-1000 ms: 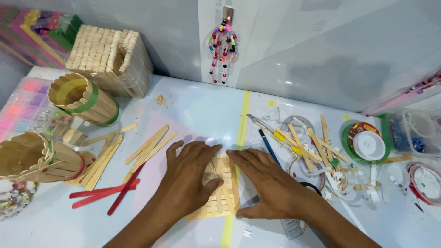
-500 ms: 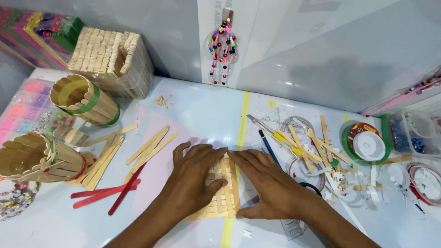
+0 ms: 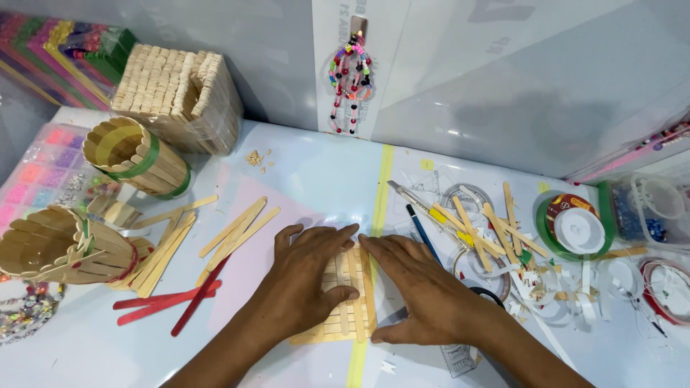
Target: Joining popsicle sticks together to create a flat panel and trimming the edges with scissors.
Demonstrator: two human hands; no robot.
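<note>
1. A white table (image 3: 316,172) was seen spread with craft supplies, a strip of yellow tape (image 3: 379,194) running down its middle.
2. A square box of craft sticks (image 3: 176,97) was set at the back left, against the wall.
3. Two round stick cups were laid on their sides at the left: one banded in green (image 3: 136,158), the other (image 3: 61,248) nearer the front edge.
4. A flat mat of plain craft sticks (image 3: 350,302) was placed at the front centre, over the yellow tape, between the two hands.
5. The left hand (image 3: 309,280) was pressed flat on the mat, fingers spread, nothing being grasped.
6. The right hand (image 3: 417,287) was likewise laid open and flat, its fingertips on the mat's right edge, nothing clasped.
7. A green tape roll (image 3: 575,224) was seen at the right, among scattered sticks.
8. Loose plain sticks (image 3: 237,228) and three red sticks (image 3: 172,300) were strewn left of the hands.
</note>
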